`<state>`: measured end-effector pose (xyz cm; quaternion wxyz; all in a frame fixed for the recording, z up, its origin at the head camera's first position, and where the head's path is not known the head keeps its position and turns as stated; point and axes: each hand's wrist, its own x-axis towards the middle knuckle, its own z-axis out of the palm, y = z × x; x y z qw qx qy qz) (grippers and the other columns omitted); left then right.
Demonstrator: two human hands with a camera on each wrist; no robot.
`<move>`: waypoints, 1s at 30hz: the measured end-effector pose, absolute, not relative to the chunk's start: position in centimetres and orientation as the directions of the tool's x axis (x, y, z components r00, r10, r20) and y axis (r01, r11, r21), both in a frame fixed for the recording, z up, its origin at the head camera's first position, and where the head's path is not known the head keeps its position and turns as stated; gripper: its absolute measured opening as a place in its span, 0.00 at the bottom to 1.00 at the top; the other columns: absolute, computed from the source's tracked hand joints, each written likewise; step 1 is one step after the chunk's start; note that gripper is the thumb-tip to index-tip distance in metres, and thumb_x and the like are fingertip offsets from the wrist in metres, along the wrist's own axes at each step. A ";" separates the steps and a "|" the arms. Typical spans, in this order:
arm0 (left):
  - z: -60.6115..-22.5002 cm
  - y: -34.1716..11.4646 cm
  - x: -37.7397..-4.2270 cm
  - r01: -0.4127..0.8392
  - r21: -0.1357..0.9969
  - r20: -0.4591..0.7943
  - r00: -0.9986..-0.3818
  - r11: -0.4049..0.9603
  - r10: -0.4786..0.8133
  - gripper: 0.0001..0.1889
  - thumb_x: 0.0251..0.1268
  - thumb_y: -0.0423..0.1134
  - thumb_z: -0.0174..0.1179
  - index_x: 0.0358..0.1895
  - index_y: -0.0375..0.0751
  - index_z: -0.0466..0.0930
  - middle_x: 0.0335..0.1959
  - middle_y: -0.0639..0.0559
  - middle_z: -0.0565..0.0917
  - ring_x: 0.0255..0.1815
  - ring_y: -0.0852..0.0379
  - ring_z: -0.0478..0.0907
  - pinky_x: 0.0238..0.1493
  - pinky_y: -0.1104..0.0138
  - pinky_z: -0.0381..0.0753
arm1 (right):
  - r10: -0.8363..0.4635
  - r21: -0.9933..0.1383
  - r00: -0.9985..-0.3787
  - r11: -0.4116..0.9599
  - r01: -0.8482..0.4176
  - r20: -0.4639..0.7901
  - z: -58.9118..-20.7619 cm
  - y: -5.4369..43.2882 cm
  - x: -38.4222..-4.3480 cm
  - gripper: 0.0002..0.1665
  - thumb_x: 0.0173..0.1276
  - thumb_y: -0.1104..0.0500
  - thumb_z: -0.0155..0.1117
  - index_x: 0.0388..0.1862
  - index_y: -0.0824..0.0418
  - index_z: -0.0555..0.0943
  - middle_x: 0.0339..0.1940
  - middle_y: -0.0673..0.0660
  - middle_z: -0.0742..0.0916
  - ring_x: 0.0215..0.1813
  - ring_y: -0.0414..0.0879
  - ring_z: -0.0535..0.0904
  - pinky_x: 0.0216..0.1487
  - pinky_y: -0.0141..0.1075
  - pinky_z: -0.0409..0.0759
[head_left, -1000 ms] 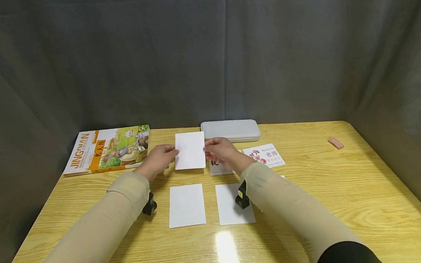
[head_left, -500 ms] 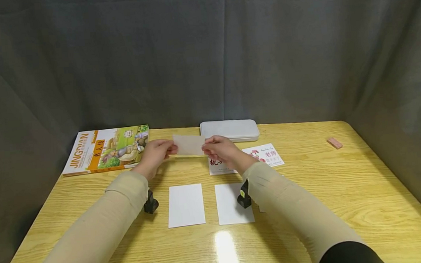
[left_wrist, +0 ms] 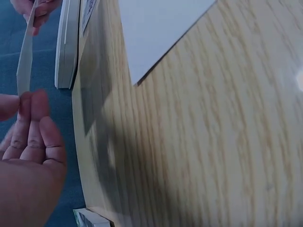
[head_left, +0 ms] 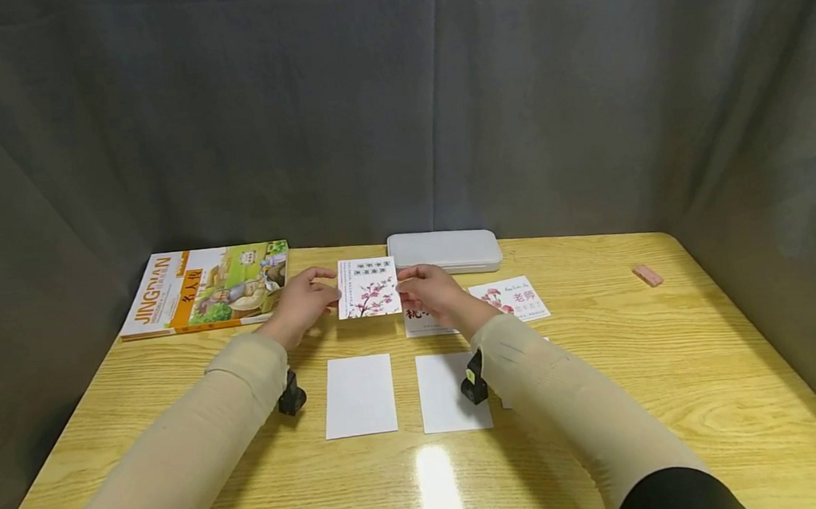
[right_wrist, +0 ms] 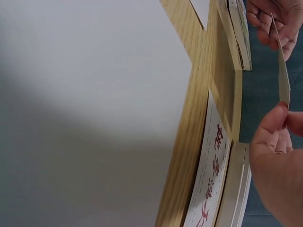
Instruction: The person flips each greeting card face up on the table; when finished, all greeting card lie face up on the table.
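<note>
A small greeting card (head_left: pixel 367 288) printed with a pink blossom branch and dark characters is held above the table. My left hand (head_left: pixel 302 304) pinches its left edge between thumb and fingers; my right hand (head_left: pixel 434 291) pinches the right edge. In the left wrist view the card (left_wrist: pixel 25 61) appears nearly edge-on. A card with red characters (head_left: pixel 430 326) lies partly hidden behind my right hand, and a card with pink flowers (head_left: pixel 527 299) lies to its right. Nearer me are two white blank cards, a left one (head_left: pixel 359 396) and a right one (head_left: pixel 441 400).
At the back stands a pale grey case (head_left: pixel 444 252). Books with a colourful cover (head_left: pixel 205 290) lie at the back left, and a small pink block (head_left: pixel 647 275) at the right. Another white card is mostly hidden under my right sleeve (head_left: pixel 556 395). Dark curtains surround the table.
The held card turned over between my hands, from its blank white side, through a tilted position, to its printed blossom side. The hands stay at about the same place; the other cards lie still.
</note>
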<state>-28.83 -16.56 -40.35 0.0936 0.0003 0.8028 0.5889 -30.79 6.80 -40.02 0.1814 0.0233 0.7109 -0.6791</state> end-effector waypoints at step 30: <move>-40.8 -17.7 -29.1 -0.187 0.938 -0.192 -0.981 0.292 -0.010 0.10 0.81 0.39 0.54 0.52 0.35 0.77 0.38 0.50 0.75 0.33 0.57 0.69 0.40 0.61 0.75 | -0.273 -0.943 -0.904 0.048 0.330 -0.330 -41.1 7.1 -30.4 0.03 0.76 0.70 0.59 0.45 0.66 0.76 0.34 0.55 0.84 0.35 0.42 0.83 0.38 0.29 0.84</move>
